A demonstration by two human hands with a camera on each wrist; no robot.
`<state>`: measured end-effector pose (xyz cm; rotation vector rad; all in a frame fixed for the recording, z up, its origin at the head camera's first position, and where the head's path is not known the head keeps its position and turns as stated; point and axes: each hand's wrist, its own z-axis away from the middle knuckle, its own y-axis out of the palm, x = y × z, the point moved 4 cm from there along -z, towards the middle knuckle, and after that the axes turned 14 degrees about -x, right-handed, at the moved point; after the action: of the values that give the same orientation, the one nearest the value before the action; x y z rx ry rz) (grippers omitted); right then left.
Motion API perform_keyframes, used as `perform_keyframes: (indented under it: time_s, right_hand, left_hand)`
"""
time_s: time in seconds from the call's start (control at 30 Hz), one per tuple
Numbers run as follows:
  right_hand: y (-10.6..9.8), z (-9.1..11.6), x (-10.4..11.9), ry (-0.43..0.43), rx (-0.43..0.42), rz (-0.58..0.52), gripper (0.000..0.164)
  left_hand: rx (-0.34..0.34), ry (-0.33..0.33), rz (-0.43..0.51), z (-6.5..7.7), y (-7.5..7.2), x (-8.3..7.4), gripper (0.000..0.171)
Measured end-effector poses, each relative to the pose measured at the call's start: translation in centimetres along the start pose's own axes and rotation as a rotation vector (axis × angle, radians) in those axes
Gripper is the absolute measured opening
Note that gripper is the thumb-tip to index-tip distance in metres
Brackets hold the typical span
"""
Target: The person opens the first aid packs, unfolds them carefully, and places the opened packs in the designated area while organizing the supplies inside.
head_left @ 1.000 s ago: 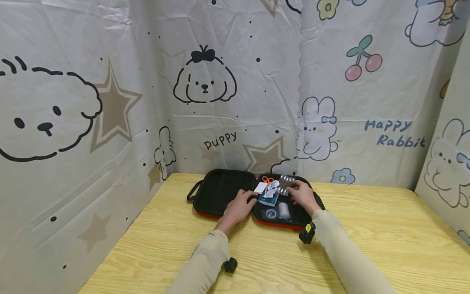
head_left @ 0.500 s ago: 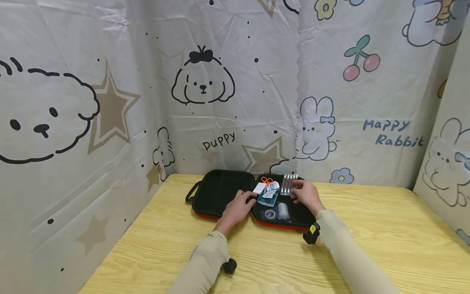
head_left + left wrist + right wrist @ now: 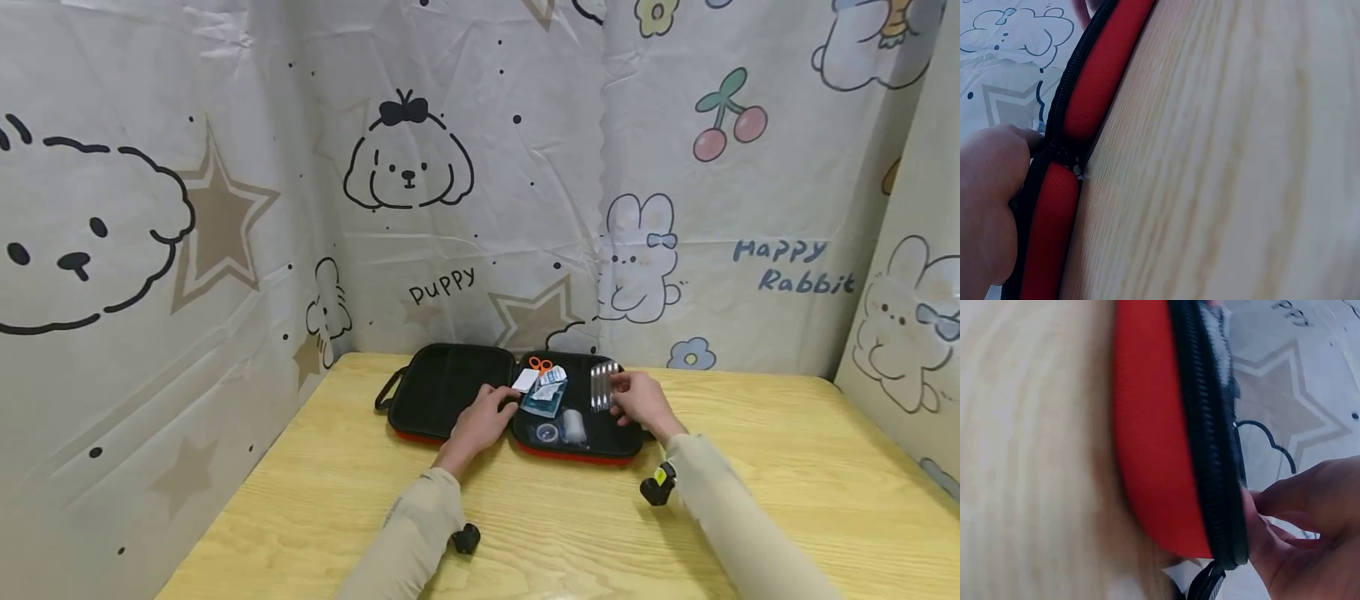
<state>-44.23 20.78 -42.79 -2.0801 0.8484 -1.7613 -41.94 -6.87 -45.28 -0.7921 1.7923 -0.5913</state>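
A black case with red sides lies spread on the table, its two halves joined in the middle. My right hand pinches a clear strip pack of slim sticks over the right half. Fingers and thumb bent, my left hand rests by the hinge, fingertips near a white packet. Orange-handled scissors, a blue-green packet topped by printed white sachets, a tape roll and a white bandage roll sit in the right half. In the right wrist view, the case wall hides the pack.
The left half of the case shows a plain black interior, with a carry handle at its outer side. Wooden table surrounds the case. A printed cloth hangs behind the table and along its sides.
My right hand has moved right with the stick pack, away from the sachets and scissors, and the pack has turned more upright. My left hand stays by the hinge. The head view has shifted slightly.
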Motion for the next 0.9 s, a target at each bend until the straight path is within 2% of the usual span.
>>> perform_keyframes:
  time_s: [0.2,0.43,0.5,0.63,0.77,0.9]
  right_hand:
    - [0.7,0.2,0.2,-0.059,0.013,0.139,0.044]
    - [1.4,0.3,0.9,-0.206,0.037,0.384,0.011]
    - [1.7,0.4,1.2,-0.233,0.045,0.422,0.009]
    - [2.6,0.5,1.6,-0.271,0.087,0.387,0.015]
    - [3.2,0.6,1.5,-0.214,0.139,0.302,0.036]
    - [3.5,0.8,1.2,-0.136,0.122,0.208,0.043]
  left_hand:
    - [0.007,-0.006,-0.007,0.2,0.0,0.4,0.031]
    - [0.005,-0.001,0.003,0.0,0.2,0.0,0.032]
    - [0.0,-0.001,0.005,-0.1,0.2,-0.1,0.032]
    - [-0.015,0.004,0.007,-0.2,-0.1,-0.2,0.031]
    - [-0.008,0.013,0.004,-0.1,-0.1,-0.2,0.031]
    - [-0.003,0.007,0.002,-0.1,-0.1,-0.2,0.031]
